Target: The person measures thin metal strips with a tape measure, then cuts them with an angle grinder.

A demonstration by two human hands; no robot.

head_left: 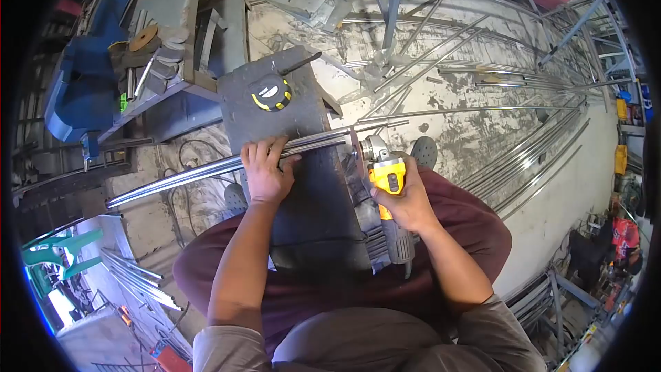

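My left hand [267,169] is closed over a bundle of shiny metal tubes [186,180] that lies across a dark bench [310,200]. My right hand [407,200] grips a yellow and grey angle grinder [390,178] by its body. The grinder's disc [357,150] stands upright right at the tubes' right ends, just past the bench's edge. A black and yellow tape measure [271,92] rests on the bench beyond my left hand. Near the bench's far corner lies a dark flat bar [301,63].
Long metal tubes [530,158] lie over the floor at right. A welded metal frame [394,7] rises at the back. To the left stand a blue machine [82,89] and a metal table [165,0] carrying a brown disc [144,38] and gloves. A green chair [65,255] is at lower left.
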